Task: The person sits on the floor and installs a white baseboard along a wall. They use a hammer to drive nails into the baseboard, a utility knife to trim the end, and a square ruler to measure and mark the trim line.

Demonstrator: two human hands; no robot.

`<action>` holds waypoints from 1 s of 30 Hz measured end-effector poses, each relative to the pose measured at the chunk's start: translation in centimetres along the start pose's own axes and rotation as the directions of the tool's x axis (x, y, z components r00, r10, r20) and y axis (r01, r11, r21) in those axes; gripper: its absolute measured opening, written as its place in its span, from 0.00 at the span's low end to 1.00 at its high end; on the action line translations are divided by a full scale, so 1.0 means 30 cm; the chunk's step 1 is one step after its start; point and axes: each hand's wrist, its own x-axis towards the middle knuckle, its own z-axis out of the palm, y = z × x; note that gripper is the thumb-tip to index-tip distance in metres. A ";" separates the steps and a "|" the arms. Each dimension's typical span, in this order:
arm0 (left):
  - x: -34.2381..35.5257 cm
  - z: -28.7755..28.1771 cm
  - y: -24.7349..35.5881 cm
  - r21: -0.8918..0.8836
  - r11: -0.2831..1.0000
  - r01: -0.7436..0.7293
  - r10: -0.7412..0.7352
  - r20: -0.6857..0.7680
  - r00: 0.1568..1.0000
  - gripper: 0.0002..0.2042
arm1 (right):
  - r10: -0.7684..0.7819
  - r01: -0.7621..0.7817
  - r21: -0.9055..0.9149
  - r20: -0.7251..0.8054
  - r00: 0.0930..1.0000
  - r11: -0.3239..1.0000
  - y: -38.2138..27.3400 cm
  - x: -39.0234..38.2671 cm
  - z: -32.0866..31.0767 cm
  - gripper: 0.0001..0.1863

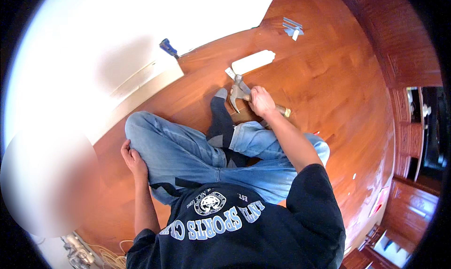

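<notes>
My right hand (261, 101) is closed around the handle of a claw hammer (240, 94), low over the wooden floor in front of my crossed legs. The curved claw points toward my socked foot (221, 116), and the handle's end sticks out to the right of my fist. A small pale tag-like piece (230, 73) shows just beyond the hammer head; I cannot tell what it belongs to. Beyond it, a white bottle (253, 62) lies on its side. My left hand (135, 161) rests against the outside of my left knee with its fingers stretched out, holding nothing.
A blue-and-black tool (168, 48) stands at the end of a pale baseboard (162, 78). Farther off lie grey strips and a small white piece (294, 32). Dark red wooden cabinets (413, 205) line the right side. Yellowish cord (110, 258) coils at the lower left.
</notes>
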 end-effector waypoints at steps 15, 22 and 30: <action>-0.032 -0.019 -0.012 -0.041 0.999 -0.022 0.021 -0.006 1.000 0.19 | 0.282 -0.360 -0.223 -0.316 0.906 0.906 0.474 -0.009 -0.074 0.14; -0.027 0.001 -0.040 -0.086 0.996 -0.029 0.027 -0.025 0.999 0.18 | 0.279 -0.285 0.022 -0.288 0.916 0.958 0.289 -0.039 -0.137 0.24; -0.028 -0.089 -0.180 -0.071 0.978 0.197 -0.197 0.014 0.980 0.16 | 0.362 -0.348 0.158 -0.070 0.930 0.924 -0.083 0.065 -0.283 0.28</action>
